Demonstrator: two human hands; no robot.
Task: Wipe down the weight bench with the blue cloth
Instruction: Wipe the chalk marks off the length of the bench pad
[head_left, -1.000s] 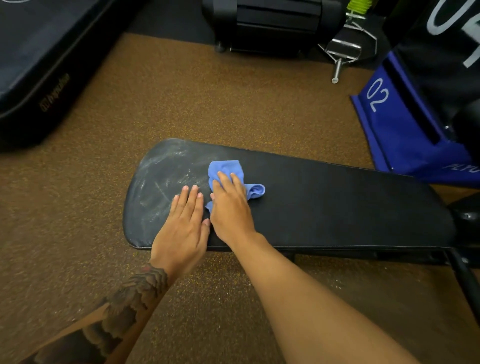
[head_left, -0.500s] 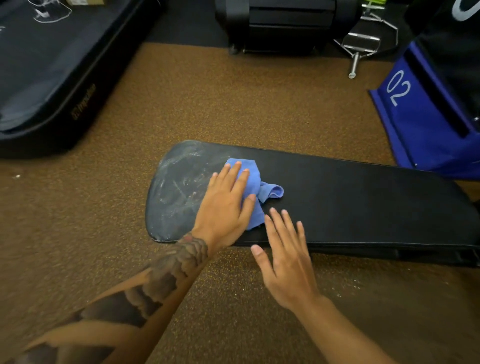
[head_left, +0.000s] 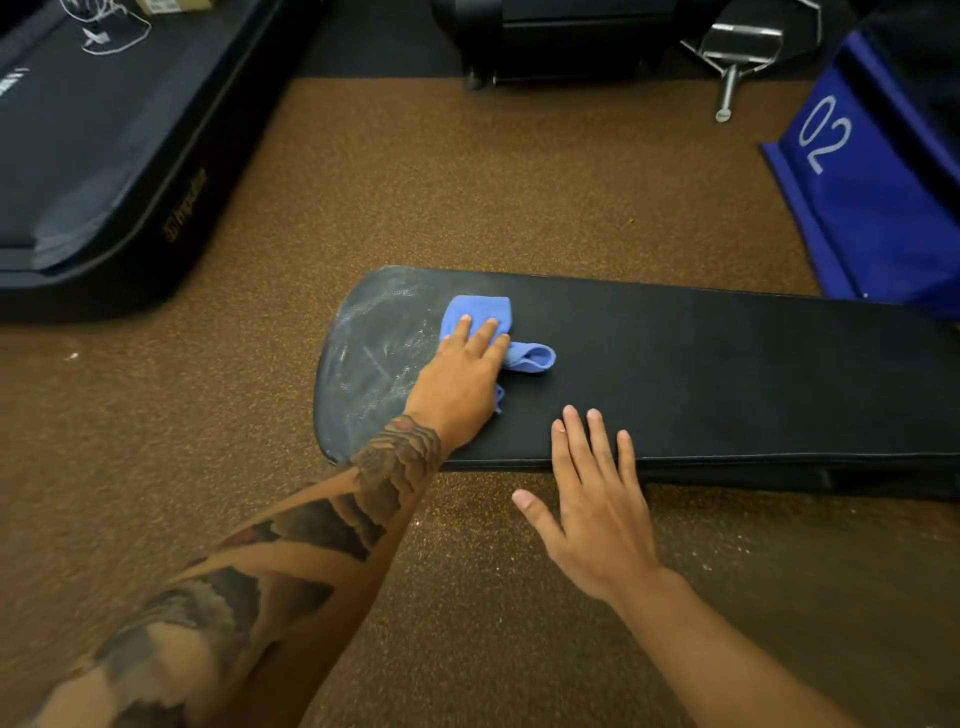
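Note:
The black padded weight bench (head_left: 727, 374) lies across the middle of the view, its rounded left end smeared with pale chalky marks. A crumpled blue cloth (head_left: 483, 317) rests on the pad just right of those smears. My left hand (head_left: 460, 384) lies flat on top of the cloth, fingers pressing it onto the pad and covering its lower part. My right hand (head_left: 592, 499) is spread flat with fingers apart, its fingertips on the bench's near edge and its palm over the floor, holding nothing.
Brown speckled rubber floor (head_left: 467, 197) surrounds the bench. A black treadmill-like platform (head_left: 104, 156) stands at the far left. A black machine base (head_left: 561, 41) and a chrome bar (head_left: 737, 57) sit at the back. A blue "02" box (head_left: 862, 187) stands at the right.
The cloth passed from my right hand to my left hand. My right hand drew back to the bench's near edge, and my left hand now presses the cloth.

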